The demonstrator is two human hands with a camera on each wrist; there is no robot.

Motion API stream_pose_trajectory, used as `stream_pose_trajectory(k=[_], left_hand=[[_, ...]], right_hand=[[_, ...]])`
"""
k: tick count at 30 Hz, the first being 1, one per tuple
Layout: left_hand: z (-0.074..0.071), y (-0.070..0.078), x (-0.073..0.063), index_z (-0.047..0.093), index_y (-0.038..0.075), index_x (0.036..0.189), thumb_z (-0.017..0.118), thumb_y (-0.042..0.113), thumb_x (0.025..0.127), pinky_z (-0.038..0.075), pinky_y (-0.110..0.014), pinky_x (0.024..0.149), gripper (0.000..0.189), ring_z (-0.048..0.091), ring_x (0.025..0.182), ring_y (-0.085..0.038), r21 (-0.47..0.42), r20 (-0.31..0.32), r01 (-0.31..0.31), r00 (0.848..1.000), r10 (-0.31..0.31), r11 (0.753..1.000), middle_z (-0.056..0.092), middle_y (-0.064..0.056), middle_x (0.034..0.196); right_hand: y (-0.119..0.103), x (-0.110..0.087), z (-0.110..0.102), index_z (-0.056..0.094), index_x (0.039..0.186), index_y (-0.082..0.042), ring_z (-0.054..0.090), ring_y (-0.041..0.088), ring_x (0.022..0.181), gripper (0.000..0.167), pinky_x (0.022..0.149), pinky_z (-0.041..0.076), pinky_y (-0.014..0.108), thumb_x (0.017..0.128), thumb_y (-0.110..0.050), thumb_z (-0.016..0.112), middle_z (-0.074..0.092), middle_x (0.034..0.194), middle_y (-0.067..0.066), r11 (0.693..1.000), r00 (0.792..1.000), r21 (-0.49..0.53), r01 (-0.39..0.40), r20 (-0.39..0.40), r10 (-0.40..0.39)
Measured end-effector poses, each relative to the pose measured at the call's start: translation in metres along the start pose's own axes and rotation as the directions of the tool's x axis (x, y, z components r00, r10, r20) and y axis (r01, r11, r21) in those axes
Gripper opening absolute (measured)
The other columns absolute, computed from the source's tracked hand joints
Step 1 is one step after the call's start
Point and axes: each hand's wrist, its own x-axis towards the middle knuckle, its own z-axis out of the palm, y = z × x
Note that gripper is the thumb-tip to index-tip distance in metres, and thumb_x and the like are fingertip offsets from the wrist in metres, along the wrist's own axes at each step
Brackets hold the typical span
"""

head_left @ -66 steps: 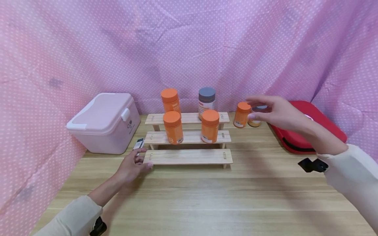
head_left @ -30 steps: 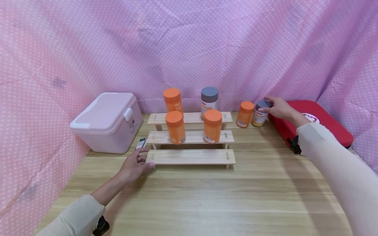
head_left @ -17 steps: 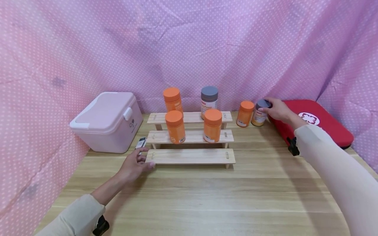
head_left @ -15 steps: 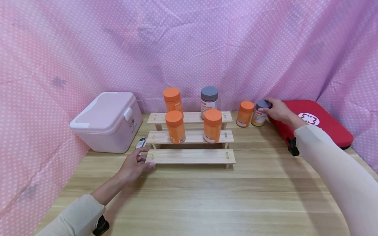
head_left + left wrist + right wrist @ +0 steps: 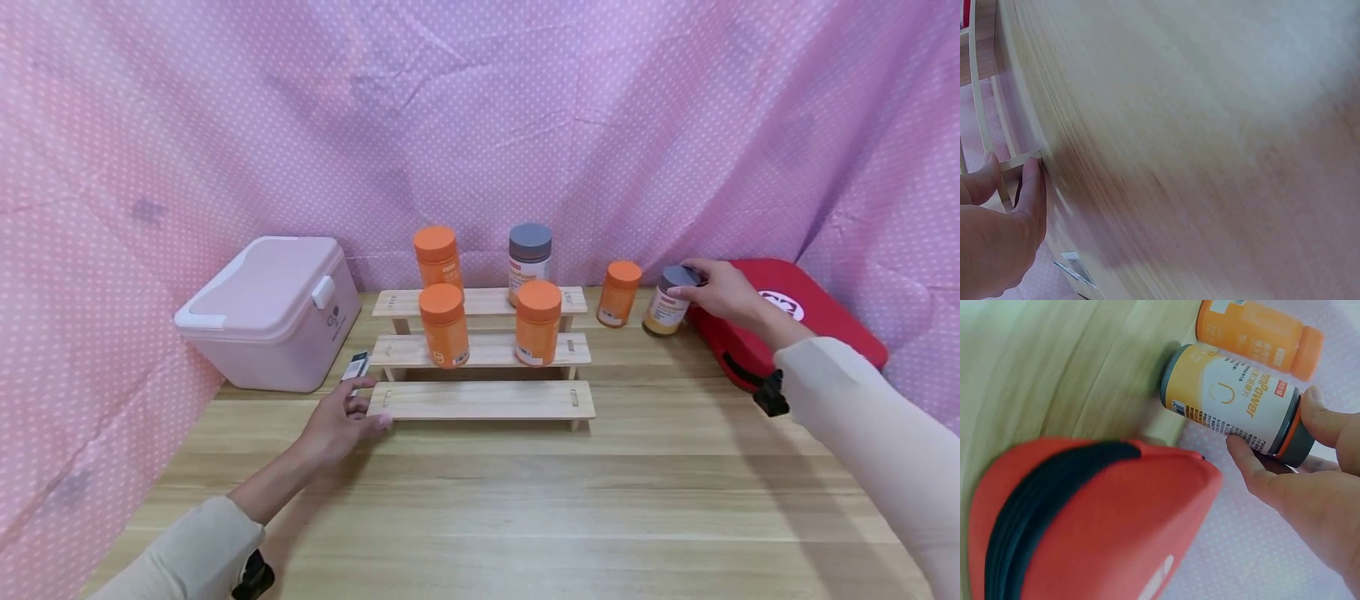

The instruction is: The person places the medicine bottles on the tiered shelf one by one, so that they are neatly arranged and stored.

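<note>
My left hand holds the left end of the lowest step of a three-tier wooden display rack; the left wrist view shows thumb and fingers about the step's end support. At the right, my right hand grips a supplement bottle by its grey lid, with a finger along its white-and-yellow label. The bottle leans slightly. Just left of it stands an orange supplement bottle. On the rack, two orange bottles stand on the middle step, and an orange and a grey-lidded bottle on the top.
A pink lidded box stands left of the rack, with a small white-and-dark item between them. A red zip case lies under and behind my right forearm. Pink dotted cloth hangs behind the wooden table.
My right hand reached over to the grey-lidded bottle and took hold of its lid. The bottle has since shifted slightly right and nearer, away from the orange one. My left hand stays on the rack.
</note>
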Motion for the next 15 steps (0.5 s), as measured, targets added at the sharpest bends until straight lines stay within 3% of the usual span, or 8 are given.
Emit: stream_pose_trajectory(k=[3,5,10,13,15], left_hand=[[0.001,0.000,0.000,0.036,-0.001,0.140,0.071,0.001,0.085,0.052,-0.024,0.065,0.065,0.066,0.082,-0.015,-0.015,-0.004,0.005,1.000,-0.006,1.000,0.060,-0.014,0.098],[0.001,0.000,-0.001,0.035,-0.001,0.140,0.071,0.001,0.085,0.053,-0.024,0.067,0.065,0.066,0.083,-0.015,-0.022,0.001,0.001,1.000,-0.001,1.000,0.060,-0.015,0.098],[0.000,0.000,-0.002,0.035,-0.001,0.140,0.070,0.001,0.086,0.053,-0.024,0.068,0.065,0.066,0.084,-0.016,-0.013,0.005,0.003,1.000,-0.002,1.000,0.061,-0.016,0.100],[0.001,0.001,-0.003,0.035,-0.001,0.140,0.070,0.001,0.086,0.053,-0.025,0.069,0.065,0.066,0.085,-0.017,-0.008,0.004,0.003,1.000,-0.003,1.000,0.062,-0.017,0.101],[0.000,0.001,-0.002,0.035,-0.001,0.140,0.070,0.001,0.086,0.054,-0.025,0.070,0.065,0.066,0.085,-0.017,-0.005,0.006,0.001,1.000,-0.001,1.000,0.062,-0.017,0.102]], right_hand=[[-0.004,-0.015,-0.006,0.042,0.137,0.004,0.050,0.043,0.113,0.057,0.092,0.041,0.054,0.094,-0.028,0.063,0.051,0.125,0.032,0.999,0.999,-0.020,0.046,-0.025,-0.046],[-0.007,-0.025,-0.009,0.047,0.134,0.001,0.054,0.037,0.107,0.053,0.087,0.045,0.041,0.093,-0.027,0.065,0.057,0.120,0.028,0.996,0.996,-0.025,0.080,-0.045,-0.081],[-0.020,-0.051,-0.015,0.055,0.129,-0.004,0.058,0.009,0.091,0.049,0.072,0.041,0.010,0.088,-0.022,0.072,0.063,0.113,0.020,0.989,0.985,-0.030,0.148,-0.089,-0.150],[-0.030,-0.063,-0.017,0.057,0.129,-0.004,0.056,-0.004,0.084,0.050,0.071,0.039,0.006,0.085,-0.019,0.075,0.064,0.111,0.018,0.983,0.978,-0.035,0.179,-0.099,-0.182],[-0.036,-0.071,-0.018,0.058,0.128,-0.004,0.056,-0.006,0.083,0.051,0.071,0.040,0.006,0.083,-0.017,0.077,0.065,0.109,0.017,0.979,0.974,-0.037,0.200,-0.101,-0.203]])
